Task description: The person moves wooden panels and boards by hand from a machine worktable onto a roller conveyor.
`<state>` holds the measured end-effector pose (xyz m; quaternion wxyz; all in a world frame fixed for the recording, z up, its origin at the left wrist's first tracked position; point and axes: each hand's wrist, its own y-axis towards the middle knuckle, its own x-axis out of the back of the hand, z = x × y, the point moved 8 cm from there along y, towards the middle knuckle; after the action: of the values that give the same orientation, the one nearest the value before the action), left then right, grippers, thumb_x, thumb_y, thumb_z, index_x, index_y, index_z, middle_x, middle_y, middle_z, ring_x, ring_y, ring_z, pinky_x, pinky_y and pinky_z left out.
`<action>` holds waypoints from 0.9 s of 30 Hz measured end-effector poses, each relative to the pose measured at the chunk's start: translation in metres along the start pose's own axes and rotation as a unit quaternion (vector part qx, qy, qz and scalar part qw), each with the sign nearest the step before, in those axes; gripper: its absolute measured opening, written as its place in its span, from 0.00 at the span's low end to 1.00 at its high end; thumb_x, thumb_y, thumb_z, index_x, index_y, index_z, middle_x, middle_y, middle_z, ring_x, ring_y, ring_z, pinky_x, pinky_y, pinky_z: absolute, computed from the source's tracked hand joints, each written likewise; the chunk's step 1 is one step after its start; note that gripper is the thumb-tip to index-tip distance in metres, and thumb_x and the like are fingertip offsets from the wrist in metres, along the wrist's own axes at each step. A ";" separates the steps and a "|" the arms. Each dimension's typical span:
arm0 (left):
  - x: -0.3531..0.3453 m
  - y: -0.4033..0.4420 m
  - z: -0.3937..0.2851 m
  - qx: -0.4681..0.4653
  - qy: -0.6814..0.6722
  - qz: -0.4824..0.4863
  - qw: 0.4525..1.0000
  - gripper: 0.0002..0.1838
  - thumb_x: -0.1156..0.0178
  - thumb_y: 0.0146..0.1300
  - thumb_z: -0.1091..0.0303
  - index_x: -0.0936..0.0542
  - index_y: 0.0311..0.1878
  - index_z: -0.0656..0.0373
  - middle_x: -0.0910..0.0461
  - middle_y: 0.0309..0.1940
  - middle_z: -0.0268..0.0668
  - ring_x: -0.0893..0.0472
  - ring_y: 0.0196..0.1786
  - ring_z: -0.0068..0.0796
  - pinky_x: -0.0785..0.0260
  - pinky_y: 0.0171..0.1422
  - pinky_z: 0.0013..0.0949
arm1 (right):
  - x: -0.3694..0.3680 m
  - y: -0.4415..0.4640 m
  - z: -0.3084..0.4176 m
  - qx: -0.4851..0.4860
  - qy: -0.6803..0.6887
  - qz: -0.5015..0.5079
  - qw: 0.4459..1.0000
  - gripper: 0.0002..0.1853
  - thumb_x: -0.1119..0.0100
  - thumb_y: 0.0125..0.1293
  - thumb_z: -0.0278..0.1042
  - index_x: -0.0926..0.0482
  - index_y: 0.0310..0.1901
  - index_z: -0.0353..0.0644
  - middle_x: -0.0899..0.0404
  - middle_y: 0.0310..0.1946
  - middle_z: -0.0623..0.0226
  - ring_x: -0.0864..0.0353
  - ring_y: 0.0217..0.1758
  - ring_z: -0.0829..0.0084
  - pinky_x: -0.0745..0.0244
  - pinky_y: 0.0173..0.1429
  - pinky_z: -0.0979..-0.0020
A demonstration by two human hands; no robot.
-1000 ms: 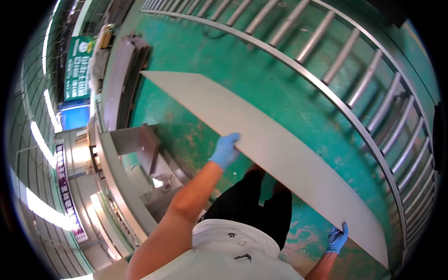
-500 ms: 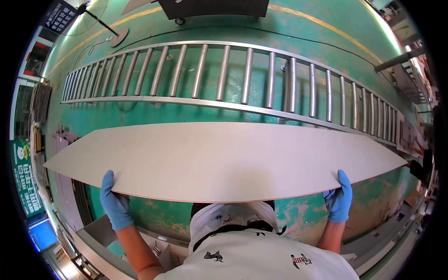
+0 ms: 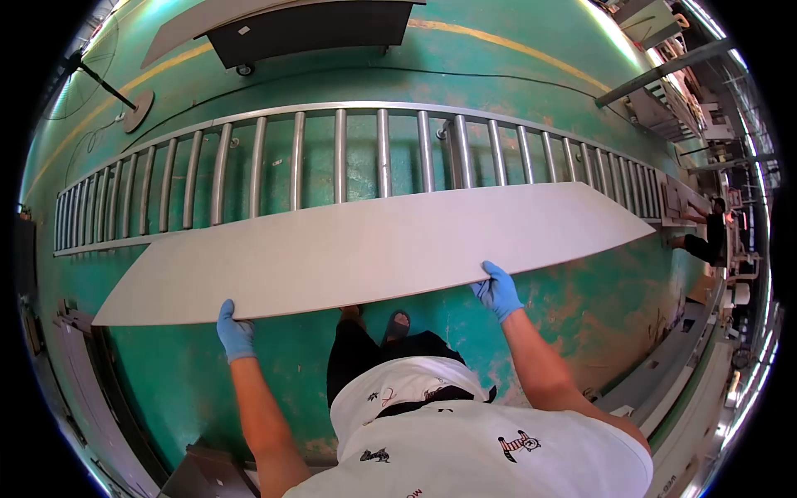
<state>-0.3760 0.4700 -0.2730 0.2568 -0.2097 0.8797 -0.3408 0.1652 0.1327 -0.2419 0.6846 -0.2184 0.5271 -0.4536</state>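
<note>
A long, pale flat panel (image 3: 374,245) spans the view in front of my body, its right part overlapping the metal roller conveyor (image 3: 340,158). My left hand (image 3: 236,332), in a blue glove, grips the near edge left of the middle, thumb on top. My right hand (image 3: 498,292), gloved likewise, holds the same edge right of the middle. Both hands' fingers are partly hidden under the panel. The panel tilts in view, its right end farther from me than its left. Whether it touches the rollers I cannot tell.
Beyond the conveyor stands a dark wheeled cart (image 3: 307,35) with a panel on top. A fan stand (image 3: 139,112) is at far left. At far right another person (image 3: 706,236) is beside the conveyor's end. Long boards (image 3: 100,398) lie at lower left.
The panel has moved forward over the near side of the conveyor, its right end swinging away from me. Both arms are stretched farther out, and my right hand is nearer the panel's middle.
</note>
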 end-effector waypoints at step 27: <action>-0.013 -0.068 0.092 0.161 -0.025 -0.150 0.975 0.17 0.45 0.66 0.65 0.28 0.53 0.65 0.24 0.50 0.42 0.23 0.52 0.36 0.29 0.60 0.40 | 0.100 0.098 0.040 -0.061 -0.141 -0.224 0.962 0.24 0.43 0.64 0.51 0.26 0.55 0.43 0.23 0.53 0.65 0.24 0.54 0.61 0.29 0.61 0.57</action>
<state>-0.2978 0.3860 -0.2795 0.2551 -0.3042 0.7650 -0.5071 0.2438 0.0891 -0.3563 0.6182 -0.4339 0.3895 -0.5272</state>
